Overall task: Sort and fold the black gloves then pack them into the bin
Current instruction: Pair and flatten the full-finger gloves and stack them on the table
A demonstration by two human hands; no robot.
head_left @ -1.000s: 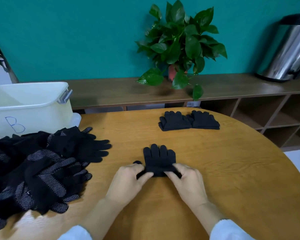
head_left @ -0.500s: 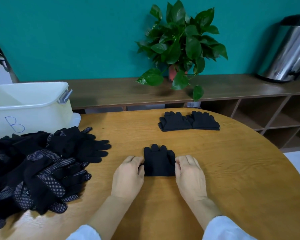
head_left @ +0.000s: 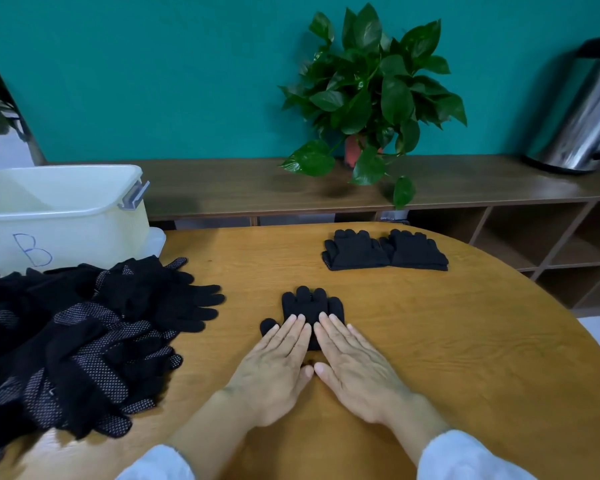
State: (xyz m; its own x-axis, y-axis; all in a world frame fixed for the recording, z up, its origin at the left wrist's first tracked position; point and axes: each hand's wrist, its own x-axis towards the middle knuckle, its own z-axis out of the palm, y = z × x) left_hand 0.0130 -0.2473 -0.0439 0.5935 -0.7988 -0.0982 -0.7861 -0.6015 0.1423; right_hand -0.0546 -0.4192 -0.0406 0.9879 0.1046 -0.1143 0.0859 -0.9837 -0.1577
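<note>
Pressing folded glove point(head_left: 311, 304) flat; both hands moved from sides onto it.

The person wears white long sleeves, a left cuff point(head_left: 156, 464) and right cuff point(head_left: 465, 457); the bare left hand point(head_left: 274, 368) and right hand point(head_left: 355, 367) wear nothing.

We count two hands, the left hand point(head_left: 274, 370) and the right hand point(head_left: 355, 367), both in the lower middle of the frame. One folded glove bundle point(head_left: 310, 304) lies at the centre. Two folded glove stacks point(head_left: 385, 251) sit side by side right of centre, higher up. One loose heap of gloves point(head_left: 84, 337) fills the left side; we cannot count its gloves. One bin point(head_left: 59, 216) stands at upper left, one potted plant point(head_left: 371, 95) at top centre, one metal canister point(head_left: 582, 116) at upper right, one counter point(head_left: 430, 341).
</note>
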